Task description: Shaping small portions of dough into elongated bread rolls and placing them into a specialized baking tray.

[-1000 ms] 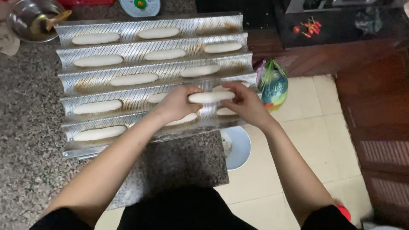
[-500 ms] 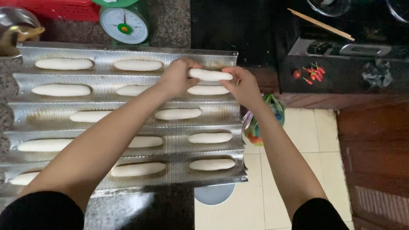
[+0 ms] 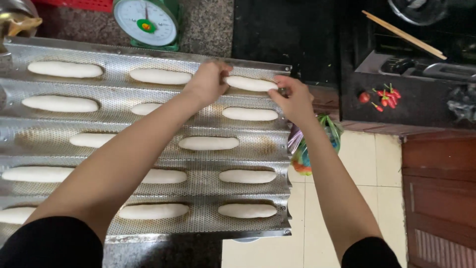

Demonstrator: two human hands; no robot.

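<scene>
Since a second ago the view has climbed the tray (image 3: 148, 149): you had this dough piece (image 3: 250, 83) over a lower channel near the right edge, and half a second ago it was already up at the top channel. Now it sits low in that channel's right-hand slot, so I read placement as nearly done, final seating only.

Left to right:
- Perforated metal tray, five channels running left-right, filling the left and centre of the view. Other dough sticks lie in rows in it; one of them (image 3: 159, 76) is just left of your left hand.
- Left hand (image 3: 206, 82): fingers curled over the piece's left end, grasping it lightly, not clenched.
- Dough piece: top channel, rightmost slot, between your hands, close to the tray's right edge. Long axis runs left-right, parallel to the channel and to its neighbours. Both ends are rounded alike, so there's no real front; one tip points at each hand.
- Right hand (image 3: 295, 99): fingertips pinching the right end, thumb side in contact. Can't tell how firm.

Green kitchen scale (image 3: 146, 22) sits past the tray's far edge, apart from the dough. Red chillies (image 3: 384, 97) on the dark surface far right.
</scene>
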